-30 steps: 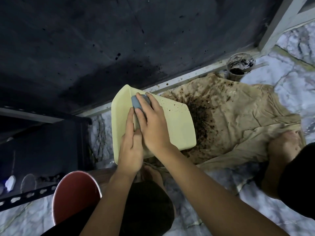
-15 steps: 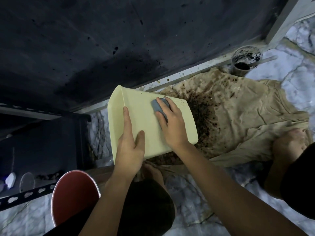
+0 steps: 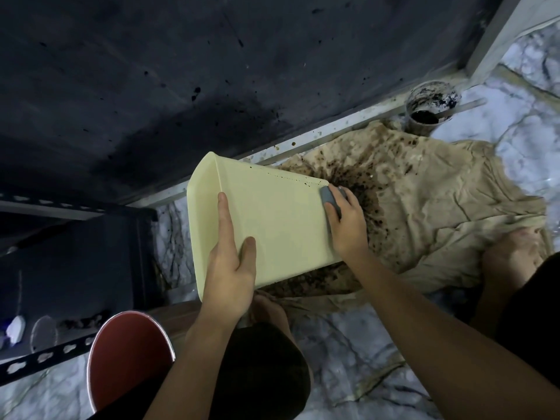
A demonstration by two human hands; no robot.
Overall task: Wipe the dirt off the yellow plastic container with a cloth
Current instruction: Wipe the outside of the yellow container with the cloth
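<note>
The right hand [image 3: 345, 225] presses a small grey cloth [image 3: 328, 199] flat under its fingers against the far right edge of the yellow plastic container [image 3: 272, 225]; the fingers are folded over the cloth rather than pinching it. Just beyond the cloth, along the container's far edge, a line of dark specks [image 3: 291, 178] remains. The left hand [image 3: 231, 268] steadies the near left part of the same face, thumb and fingers spread and laid flat on it, near the wide rim.

The container lies on its side, tilted, held up over a stained tan sheet [image 3: 424, 213] on the floor. It looks like thin, stiff, light plastic with a smooth face, so it probably slides under a flat palm; hooking fingers over the rim would likely hold it better than pressing on the wall.

Right of the cloth, dirt is thick on the sheet, and a wiped face could pick it up again if lowered. Further off stands a dirty cup [image 3: 431, 106] with a stick. Near the left forearm sits a red stool [image 3: 127, 359]; a bare foot [image 3: 515, 256] rests on the sheet's right side.
</note>
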